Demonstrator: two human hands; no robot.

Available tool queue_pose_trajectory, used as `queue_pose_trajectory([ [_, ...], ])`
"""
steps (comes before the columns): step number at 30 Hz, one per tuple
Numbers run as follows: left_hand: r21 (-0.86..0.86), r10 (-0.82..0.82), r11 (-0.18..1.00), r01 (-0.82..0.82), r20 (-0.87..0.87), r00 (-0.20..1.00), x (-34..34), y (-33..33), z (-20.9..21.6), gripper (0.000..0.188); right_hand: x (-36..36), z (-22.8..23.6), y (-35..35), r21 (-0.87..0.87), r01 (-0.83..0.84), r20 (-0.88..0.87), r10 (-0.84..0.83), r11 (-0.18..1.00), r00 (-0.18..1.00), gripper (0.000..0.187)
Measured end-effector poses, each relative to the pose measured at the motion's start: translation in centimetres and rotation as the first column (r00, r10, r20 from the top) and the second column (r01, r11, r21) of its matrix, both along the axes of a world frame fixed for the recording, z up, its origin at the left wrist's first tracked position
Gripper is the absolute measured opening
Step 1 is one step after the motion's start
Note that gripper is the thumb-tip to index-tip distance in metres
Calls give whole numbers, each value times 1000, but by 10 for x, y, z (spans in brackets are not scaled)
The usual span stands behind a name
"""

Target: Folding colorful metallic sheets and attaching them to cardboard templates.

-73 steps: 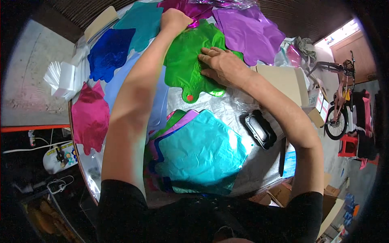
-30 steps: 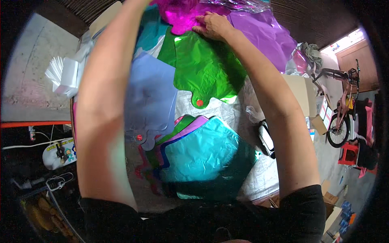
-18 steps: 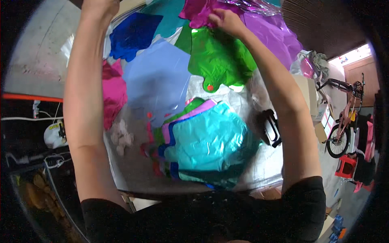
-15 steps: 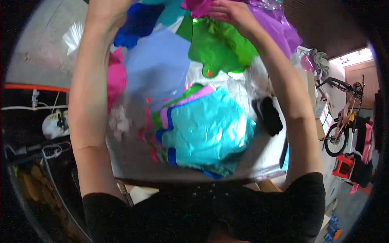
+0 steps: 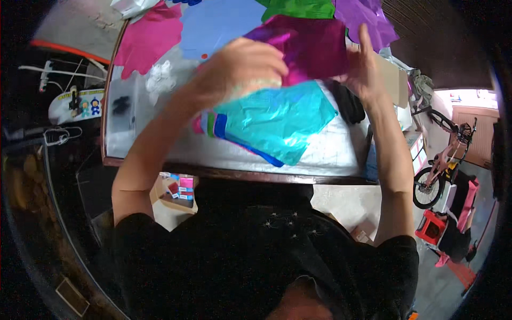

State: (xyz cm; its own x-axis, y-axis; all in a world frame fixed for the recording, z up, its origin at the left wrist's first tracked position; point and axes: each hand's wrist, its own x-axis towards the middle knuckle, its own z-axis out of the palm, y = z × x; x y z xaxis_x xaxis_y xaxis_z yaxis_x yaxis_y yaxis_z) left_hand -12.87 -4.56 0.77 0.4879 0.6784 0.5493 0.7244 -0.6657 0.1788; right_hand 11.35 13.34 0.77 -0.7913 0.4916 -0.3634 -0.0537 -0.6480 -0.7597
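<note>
Lifted off the table — magenta foil sheet (image 5: 312, 45), both hands (image 5: 240, 66) grasping it, teal stack (image 5: 274, 120) below

Both hands, left hand (image 5: 240, 66) and right hand (image 5: 365, 66), are now lifting a magenta foil balloon (image 5: 312, 45) off the far pile, drawing it back above the teal balloon stack (image 5: 274, 120) near the counter (image 5: 330, 154) edge.

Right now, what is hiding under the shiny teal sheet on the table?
Under the teal sheet, edges of more foil sheets peek out on its left: blue, green and pink, stacked flat. How many lie beneath, and their shapes, is covered.
</note>
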Motion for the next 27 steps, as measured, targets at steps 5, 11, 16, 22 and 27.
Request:
queue_pose_trajectory([
  [5, -46, 16, 999, -13, 56, 998, 21, -55, -20, 20, 21, -34, -25, 289, -90, 248, 16, 953, 969, 27],
  [11, -227, 599, 799, -557, 381, 704, 15, -137, -49, 22, 56, -23, -94, 403, -25, 355, -131, 915, 926, 19],
  [16, -355, 735, 672, -650, 431, 524, 19, -187, -59, 20, 84, -52, -148, 311, 249, 247, -331, 917, 911, 18],
  [22, -233, 590, 808, -542, 339, 733, 52, -178, -59, 25, 68, -52, -168, 291, 280, 302, -365, 915, 880, 19],
  [27, -227, 553, 831, -509, 232, 800, 55, -168, -71, 30, 70, -59, -166, 338, 221, 378, -347, 915, 858, 20],
])
